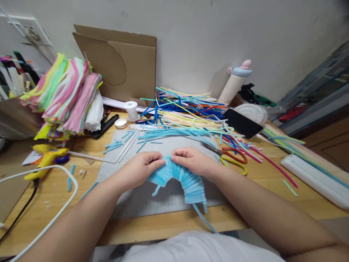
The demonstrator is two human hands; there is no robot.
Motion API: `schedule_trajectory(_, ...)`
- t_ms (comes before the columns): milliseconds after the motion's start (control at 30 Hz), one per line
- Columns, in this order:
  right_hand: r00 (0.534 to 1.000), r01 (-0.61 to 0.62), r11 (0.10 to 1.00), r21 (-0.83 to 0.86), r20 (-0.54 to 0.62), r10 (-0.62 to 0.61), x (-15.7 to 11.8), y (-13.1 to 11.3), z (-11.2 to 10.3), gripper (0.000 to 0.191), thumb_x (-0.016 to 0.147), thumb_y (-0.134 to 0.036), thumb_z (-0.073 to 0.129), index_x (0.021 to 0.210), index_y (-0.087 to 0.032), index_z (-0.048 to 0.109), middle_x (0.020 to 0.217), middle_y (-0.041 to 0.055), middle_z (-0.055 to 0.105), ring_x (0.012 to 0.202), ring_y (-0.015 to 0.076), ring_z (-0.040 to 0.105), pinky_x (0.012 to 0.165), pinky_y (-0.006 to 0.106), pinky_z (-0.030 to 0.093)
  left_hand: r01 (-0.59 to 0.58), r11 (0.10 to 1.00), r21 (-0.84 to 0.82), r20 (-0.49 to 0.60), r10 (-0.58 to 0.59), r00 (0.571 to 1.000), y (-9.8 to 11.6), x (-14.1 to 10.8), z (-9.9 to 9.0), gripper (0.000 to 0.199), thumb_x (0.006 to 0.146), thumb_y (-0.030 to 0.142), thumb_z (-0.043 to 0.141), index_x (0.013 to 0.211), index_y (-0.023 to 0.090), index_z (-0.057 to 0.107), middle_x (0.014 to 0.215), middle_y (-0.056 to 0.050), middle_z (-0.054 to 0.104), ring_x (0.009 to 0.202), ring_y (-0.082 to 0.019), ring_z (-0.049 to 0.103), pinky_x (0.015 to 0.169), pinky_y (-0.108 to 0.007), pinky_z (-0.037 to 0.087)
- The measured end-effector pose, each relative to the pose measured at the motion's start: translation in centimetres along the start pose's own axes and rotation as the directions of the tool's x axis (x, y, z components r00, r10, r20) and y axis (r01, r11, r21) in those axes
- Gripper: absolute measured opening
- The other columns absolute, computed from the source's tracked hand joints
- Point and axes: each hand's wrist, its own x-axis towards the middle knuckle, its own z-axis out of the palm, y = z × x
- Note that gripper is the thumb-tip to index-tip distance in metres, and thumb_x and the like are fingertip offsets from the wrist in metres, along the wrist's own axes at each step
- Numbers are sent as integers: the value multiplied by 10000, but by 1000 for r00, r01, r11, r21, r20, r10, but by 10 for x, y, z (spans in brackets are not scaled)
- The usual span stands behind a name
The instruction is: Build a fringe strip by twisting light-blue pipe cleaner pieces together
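A curved band of light-blue pipe cleaners (176, 173), bound side by side into an arch, is held up over the grey cutting mat (131, 207). My left hand (144, 165) pinches its upper edge left of the top of the arch. Close beside it, my right hand (189, 160) grips the same edge between thumb and fingers. Loose blue ends hang from the band's lower left and lower right. Behind the hands lies a row of loose light-blue pipe cleaners (174, 134). Scissors (231, 154) with red and yellow handles rest just right of my right hand.
On the left are a yellow glue gun (47, 158) with its cord and bundled pastel pipe cleaners (68, 94). Cardboard (136, 69) leans on the wall. A mixed pipe-cleaner pile (188, 105), a white bottle (233, 85) and a black phone (242, 123) stand or lie behind.
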Motion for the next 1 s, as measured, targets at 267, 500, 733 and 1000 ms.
schedule_trajectory(267,985,-39,994,-98,163,55,-1,-1,-4,361,786,-506,585,728,-150,580,595,-57,428,534,76,355,484,202,294,-50,998,-27,123,53,991,-5,11,8,323,799,432,500,618,178,584,565,34,448,543,-108,388,484,-199,294)
schedule_trajectory(500,986,-107,947,303,-89,140,5,6,-12,375,718,-496,677,869,-158,616,757,2,631,635,115,564,612,240,457,46,988,-146,-175,-72,982,-26,10,6,341,805,485,499,666,178,554,581,44,466,535,-99,403,487,-197,317)
schedule_trajectory(733,974,-227,909,350,76,214,4,5,-1,337,685,-418,733,859,-148,632,719,-3,665,557,102,587,541,224,475,51,970,-236,-136,-85,987,-22,10,10,360,819,509,474,738,175,582,673,25,542,604,-113,466,559,-213,369)
schedule_trajectory(1000,975,-196,920,340,-33,220,11,16,-8,329,758,-483,644,775,-160,581,555,-31,593,423,82,520,375,174,359,136,928,-346,-222,-222,950,-30,11,14,327,753,491,545,660,177,539,578,46,482,518,-99,410,493,-213,328)
